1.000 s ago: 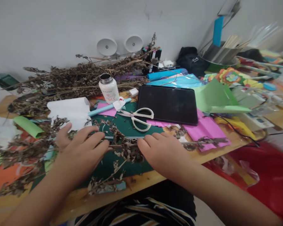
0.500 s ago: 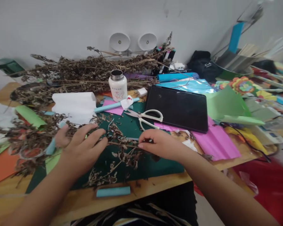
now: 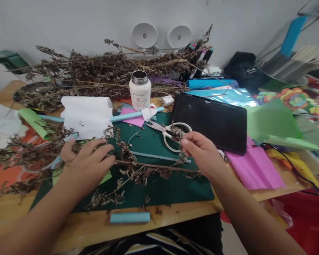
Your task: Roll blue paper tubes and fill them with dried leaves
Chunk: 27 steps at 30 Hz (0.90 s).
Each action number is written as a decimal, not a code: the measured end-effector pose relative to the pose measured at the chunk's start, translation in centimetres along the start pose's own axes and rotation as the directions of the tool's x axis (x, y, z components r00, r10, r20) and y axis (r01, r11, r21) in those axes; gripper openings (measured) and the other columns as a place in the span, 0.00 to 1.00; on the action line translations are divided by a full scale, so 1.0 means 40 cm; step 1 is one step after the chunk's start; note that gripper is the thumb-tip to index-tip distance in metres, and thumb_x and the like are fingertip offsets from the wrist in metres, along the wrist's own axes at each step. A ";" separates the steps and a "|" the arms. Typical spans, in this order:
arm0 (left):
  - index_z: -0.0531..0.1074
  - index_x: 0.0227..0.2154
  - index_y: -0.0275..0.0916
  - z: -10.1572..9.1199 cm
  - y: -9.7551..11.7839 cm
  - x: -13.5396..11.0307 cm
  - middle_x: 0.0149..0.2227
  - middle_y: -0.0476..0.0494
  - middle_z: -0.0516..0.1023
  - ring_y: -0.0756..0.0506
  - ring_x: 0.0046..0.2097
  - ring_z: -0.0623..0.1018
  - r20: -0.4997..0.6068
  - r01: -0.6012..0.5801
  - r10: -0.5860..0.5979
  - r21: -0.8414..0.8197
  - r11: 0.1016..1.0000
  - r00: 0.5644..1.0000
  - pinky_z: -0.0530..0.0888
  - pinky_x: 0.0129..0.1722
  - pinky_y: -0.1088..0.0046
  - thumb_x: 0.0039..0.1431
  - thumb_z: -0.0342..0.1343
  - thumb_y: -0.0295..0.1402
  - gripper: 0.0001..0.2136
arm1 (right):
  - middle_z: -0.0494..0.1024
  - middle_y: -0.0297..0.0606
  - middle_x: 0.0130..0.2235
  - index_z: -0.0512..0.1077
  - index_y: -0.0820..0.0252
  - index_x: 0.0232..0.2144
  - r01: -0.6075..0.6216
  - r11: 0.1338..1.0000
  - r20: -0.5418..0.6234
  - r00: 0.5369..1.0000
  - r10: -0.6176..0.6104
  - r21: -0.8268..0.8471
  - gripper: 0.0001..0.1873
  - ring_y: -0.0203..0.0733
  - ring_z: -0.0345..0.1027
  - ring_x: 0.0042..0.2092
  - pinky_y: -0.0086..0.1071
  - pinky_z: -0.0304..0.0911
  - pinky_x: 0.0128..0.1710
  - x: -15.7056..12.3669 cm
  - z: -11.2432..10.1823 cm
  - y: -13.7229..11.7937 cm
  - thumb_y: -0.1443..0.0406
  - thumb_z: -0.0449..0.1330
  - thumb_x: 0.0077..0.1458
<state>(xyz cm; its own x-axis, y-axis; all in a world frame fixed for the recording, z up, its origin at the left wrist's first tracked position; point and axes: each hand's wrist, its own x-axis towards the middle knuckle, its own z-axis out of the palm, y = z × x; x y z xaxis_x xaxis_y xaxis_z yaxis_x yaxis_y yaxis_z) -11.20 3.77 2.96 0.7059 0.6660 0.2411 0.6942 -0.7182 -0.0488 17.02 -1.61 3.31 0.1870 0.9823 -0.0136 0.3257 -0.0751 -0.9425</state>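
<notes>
My left hand [image 3: 86, 163] lies with its fingers spread over the dried plant stems at the left side of the green cutting mat [image 3: 172, 193]. A long dried branch [image 3: 151, 165] with curled brown leaves stretches from it to the right across the mat. My right hand [image 3: 202, 152] pinches a small dried leaf cluster [image 3: 177, 132], held up in front of the scissors. The cream-handled scissors [image 3: 166, 128] lie with parted blades, one handle loop partly covered by the cluster. Below the scissors rests a thin pale-blue stick [image 3: 159, 156].
A dark tablet [image 3: 211, 122] lies right of the scissors, with pink paper [image 3: 255, 170] beside it. An uncapped white bottle [image 3: 140, 94] stands behind the mat. A heap of dried plants [image 3: 95, 76] lines the wall. A blue paper roll [image 3: 130, 217] sits at the front edge.
My right hand has moved up and right, off the branch, and now holds a leaf cluster. My left hand stays nearly in place. The view has shifted slightly.
</notes>
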 end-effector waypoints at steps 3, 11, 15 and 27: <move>0.68 0.26 0.43 -0.002 -0.009 -0.001 0.40 0.48 0.71 0.38 0.48 0.65 0.042 -0.117 0.111 0.159 0.980 0.993 0.61 0.45 0.53 0.51 0.48 0.30 0.05 | 0.70 0.32 0.24 0.67 0.60 0.28 0.135 0.905 0.096 0.990 -0.105 -0.404 0.06 0.33 0.62 0.26 0.28 0.58 0.25 0.006 -0.003 -0.022 0.64 0.52 0.49; 0.68 0.27 0.42 -0.019 -0.009 -0.009 0.42 0.48 0.70 0.38 0.49 0.63 0.021 -0.103 0.101 0.176 0.979 0.995 0.63 0.44 0.56 0.52 0.49 0.33 0.04 | 0.60 0.42 0.55 0.63 0.61 0.48 0.429 0.632 0.381 0.898 -0.220 -0.645 0.20 0.46 0.57 0.53 0.44 0.57 0.49 -0.017 -0.003 -0.056 0.61 0.45 0.55; 0.69 0.27 0.42 -0.012 -0.012 -0.009 0.42 0.48 0.70 0.39 0.49 0.63 0.024 -0.101 0.098 0.152 0.983 0.995 0.63 0.45 0.56 0.52 0.50 0.34 0.05 | 0.63 0.38 0.53 0.61 0.60 0.49 0.481 0.621 0.449 0.865 -0.222 -0.619 0.20 0.41 0.58 0.52 0.40 0.57 0.50 -0.017 0.008 -0.038 0.66 0.43 0.55; 0.68 0.27 0.41 -0.011 -0.031 -0.014 0.42 0.50 0.70 0.39 0.50 0.64 -0.098 -0.170 0.187 0.162 0.972 0.977 0.65 0.44 0.58 0.51 0.52 0.33 0.03 | 0.67 0.39 0.50 0.71 0.55 0.39 0.510 0.595 0.549 0.825 -0.134 -0.622 0.13 0.41 0.61 0.49 0.39 0.58 0.47 -0.057 -0.083 -0.027 0.67 0.50 0.52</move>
<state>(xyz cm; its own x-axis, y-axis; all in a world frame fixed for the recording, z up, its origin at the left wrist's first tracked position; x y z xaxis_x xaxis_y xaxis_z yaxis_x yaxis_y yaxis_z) -12.53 4.21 3.33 0.8063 0.4967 0.3212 0.5774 -0.7786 -0.2455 19.32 -4.33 5.47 -0.3978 0.9149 -0.0684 0.8651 0.3492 -0.3600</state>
